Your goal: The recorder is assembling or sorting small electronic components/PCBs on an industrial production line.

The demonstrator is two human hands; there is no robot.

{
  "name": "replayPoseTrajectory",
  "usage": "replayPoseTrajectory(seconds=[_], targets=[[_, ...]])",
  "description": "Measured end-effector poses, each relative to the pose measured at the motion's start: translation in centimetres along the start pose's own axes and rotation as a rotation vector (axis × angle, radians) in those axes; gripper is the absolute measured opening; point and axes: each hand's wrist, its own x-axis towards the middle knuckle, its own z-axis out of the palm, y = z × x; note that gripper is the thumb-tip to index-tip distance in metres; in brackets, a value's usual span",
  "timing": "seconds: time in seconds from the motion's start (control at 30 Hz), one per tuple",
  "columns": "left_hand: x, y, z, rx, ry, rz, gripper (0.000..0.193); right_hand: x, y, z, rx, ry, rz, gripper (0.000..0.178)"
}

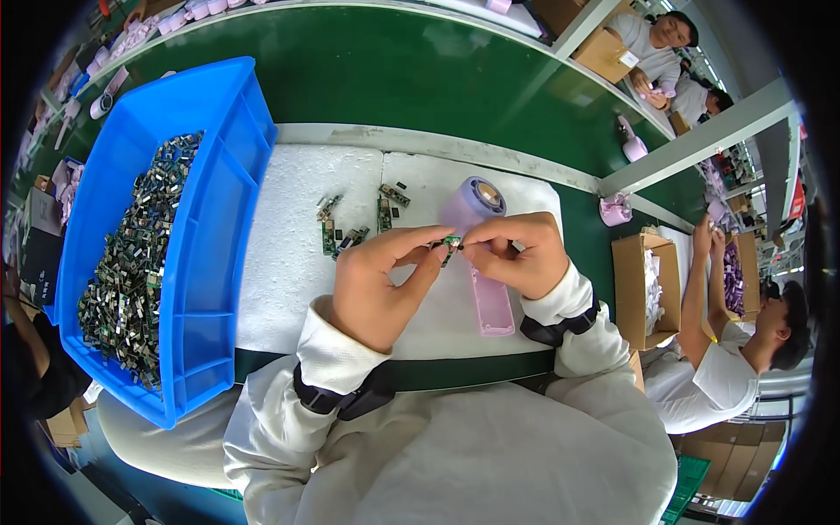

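My left hand [385,276] pinches a small green circuit board [451,243] between thumb and fingertips, above the white foam sheet. My right hand [523,254] is closed at the board's right end. Its fingertips pinch something small and dark that I cannot make out. Partly hidden beneath my right hand lies a lilac handheld appliance housing. Its round head [469,205], with a metal-ringed part at the end, points away from me. The pink handle [493,308] comes out toward me below that hand. Several loose circuit boards [329,236] lie on the foam to the left.
A large blue bin [208,289], tilted and filled with circuit boards [131,271], stands at the left. White foam [289,297] covers the green bench. A metal frame [420,144] runs behind it. At the right are a cardboard box [623,271], pink housings [615,208] and co-workers.
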Motion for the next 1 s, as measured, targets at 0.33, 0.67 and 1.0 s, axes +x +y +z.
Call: replayPoseTrajectory(seconds=[0.33, 0.67, 1.0], targets=[[-0.3, 0.2, -0.3, 0.032, -0.034, 0.01, 0.028, -0.2, -0.3, 0.0, -0.03, -0.015, -0.02, 0.01], [0.0, 0.0, -0.6, 0.052, -0.124, 0.053, 0.028, -0.1, -0.2, -0.4, -0.011, -0.074, -0.005, 0.012], [0.0, -1.1, -0.8, -0.398, -0.115, -0.132, 0.026, 0.0, 0.6, -0.4, 0.13, -0.104, 0.047, 0.008]])
